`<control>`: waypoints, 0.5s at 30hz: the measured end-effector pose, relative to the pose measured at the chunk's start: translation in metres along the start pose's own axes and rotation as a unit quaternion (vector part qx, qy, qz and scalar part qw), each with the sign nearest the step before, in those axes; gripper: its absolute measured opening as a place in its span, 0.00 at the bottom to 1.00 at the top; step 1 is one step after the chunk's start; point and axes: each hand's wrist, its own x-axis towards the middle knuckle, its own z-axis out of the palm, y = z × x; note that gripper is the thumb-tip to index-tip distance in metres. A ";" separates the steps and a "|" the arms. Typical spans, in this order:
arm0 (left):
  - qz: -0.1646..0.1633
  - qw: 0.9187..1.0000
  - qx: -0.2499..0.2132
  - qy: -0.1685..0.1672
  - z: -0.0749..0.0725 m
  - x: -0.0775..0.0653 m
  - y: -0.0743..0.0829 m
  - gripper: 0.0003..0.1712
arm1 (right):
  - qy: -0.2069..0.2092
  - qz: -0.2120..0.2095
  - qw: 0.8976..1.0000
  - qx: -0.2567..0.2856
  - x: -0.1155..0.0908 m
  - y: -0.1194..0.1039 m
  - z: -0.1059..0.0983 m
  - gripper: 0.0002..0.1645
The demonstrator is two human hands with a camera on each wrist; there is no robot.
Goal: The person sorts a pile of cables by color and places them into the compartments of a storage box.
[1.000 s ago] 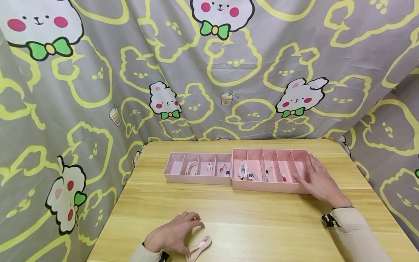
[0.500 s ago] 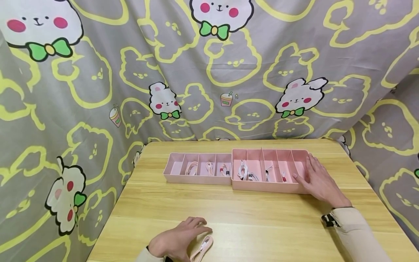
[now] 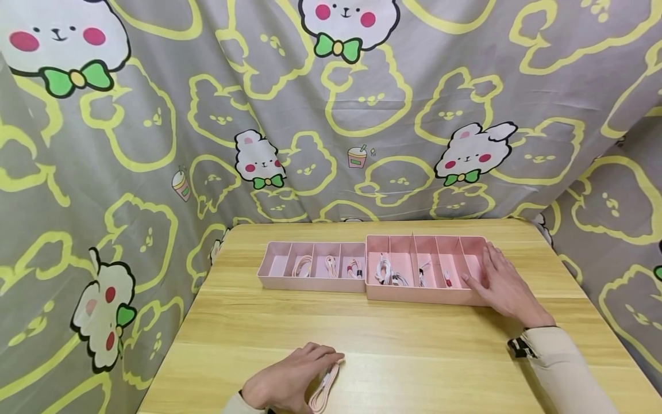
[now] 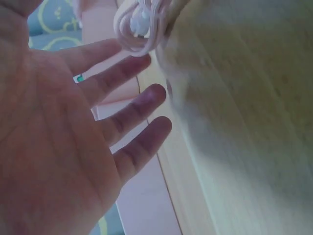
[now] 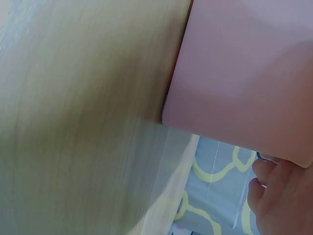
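A coiled pale-pink cable lies near the front of the table, and my left hand pinches it with thumb and forefinger at its two ends. In the left wrist view the cable's coil shows at the upper fingertips, while the other fingers of the left hand stretch out beside it. My right hand grips the right end of a pink divided box, thumb over the front wall and fingers along the end wall. The right wrist view has this box's wall close up, with curled fingers at its rim.
A paler, lilac-pink divided box adjoins the pink one on the left. Several coiled cables, white and pale pink, lie in the compartments of both. A patterned grey curtain hangs behind the wooden table.
My left hand has moved right and its fingers have closed onto the pale-pink cable, which has shifted slightly right. The right hand has stayed on the pink box.
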 end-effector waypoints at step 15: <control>-0.006 0.998 0.058 0.029 0.003 0.004 -0.002 0.59 | 0.006 -0.005 1.000 -0.007 -0.001 0.000 0.001 0.58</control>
